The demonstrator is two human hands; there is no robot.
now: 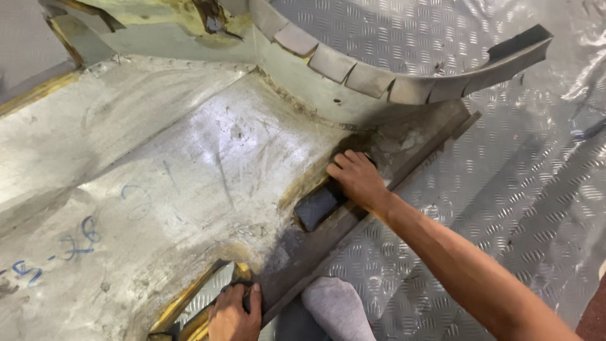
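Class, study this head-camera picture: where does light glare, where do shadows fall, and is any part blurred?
Head view: glare whitens the middle of the sheet-metal panel and streaks the tread-plate floor; dark shadow lies under the curved flange, near the right hand; the left hand stays sharp; no evident blur.

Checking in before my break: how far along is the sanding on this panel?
Done: the broad middle of the panel looks rubbed to bare, shiny metal. In hand: the right hand presses a dark block by a yellowish strip, while the left hand steadies the lower edge. Left: yellowish patches near the block and the dark corner.
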